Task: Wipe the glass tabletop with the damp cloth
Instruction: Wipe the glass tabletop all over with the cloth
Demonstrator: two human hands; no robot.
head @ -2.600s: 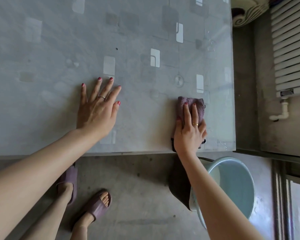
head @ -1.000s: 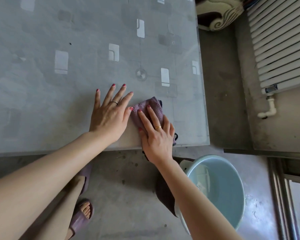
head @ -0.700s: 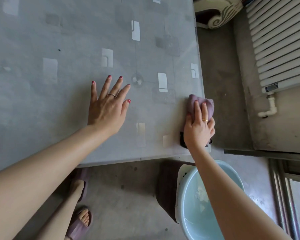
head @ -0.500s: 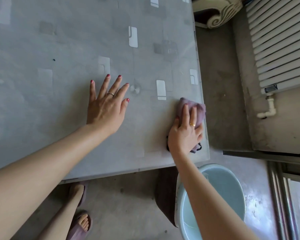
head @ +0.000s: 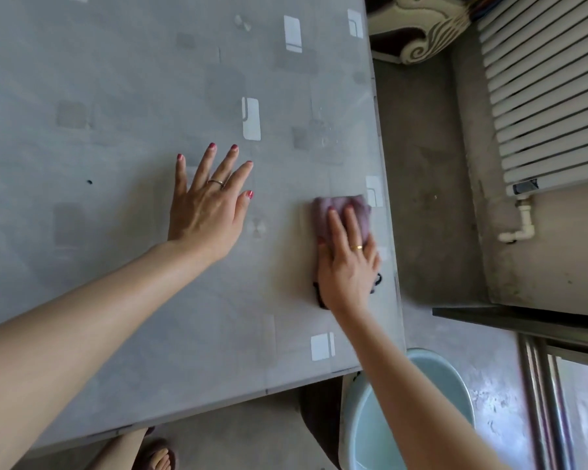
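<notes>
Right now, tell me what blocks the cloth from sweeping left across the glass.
The left hand lies flat on the glass tabletop, directly left of the cloth under the right hand. A strip of bare glass separates them. Nothing else visible stands on that stretch.

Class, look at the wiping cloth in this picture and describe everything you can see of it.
The cloth is a mauve, soft, fuzzy-looking fabric, folded into a small pad. It lies flat on the glass tabletop, close to its right edge. The right hand presses down on it, fingers spread over its top, covering its middle. A dark trim or loop peeks out beside the wrist. Whether it is damp cannot be seen.
</notes>
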